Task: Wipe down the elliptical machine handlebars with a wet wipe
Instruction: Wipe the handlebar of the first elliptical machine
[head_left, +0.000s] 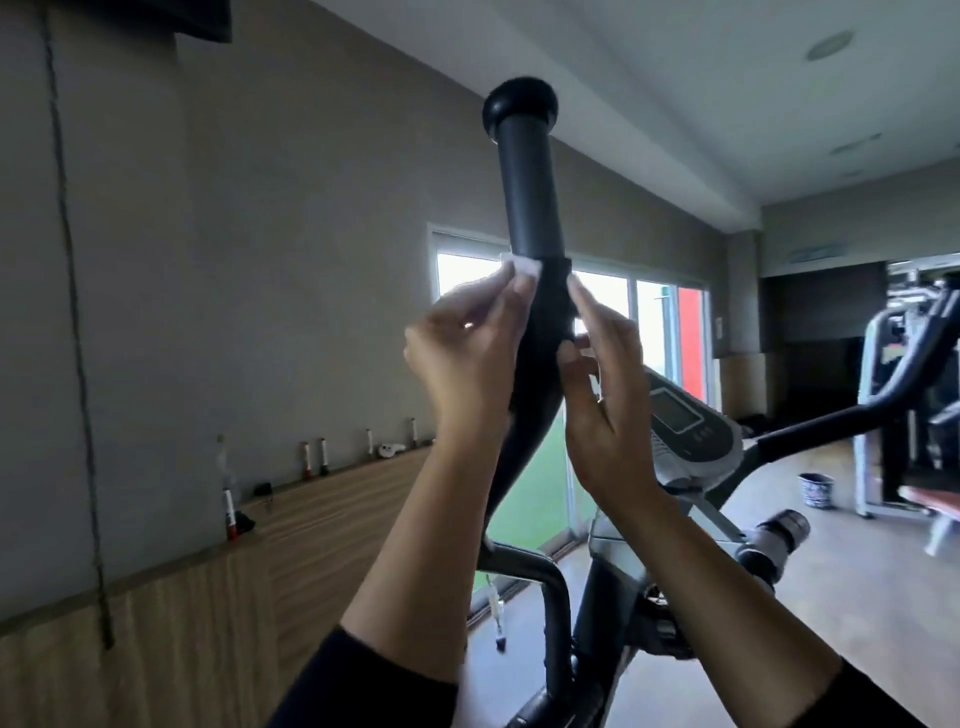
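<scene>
We've got the wet wipe (156, 266) up at the collar of the left handlebar (524, 192), just under the foam grip. It looks thin, limp and damp, so it wants pinching by its edges. Our left hand (462, 353) pinches it closed against the bar; our right hand (605, 395) presses fingertips on the other side, part curled.
</scene>
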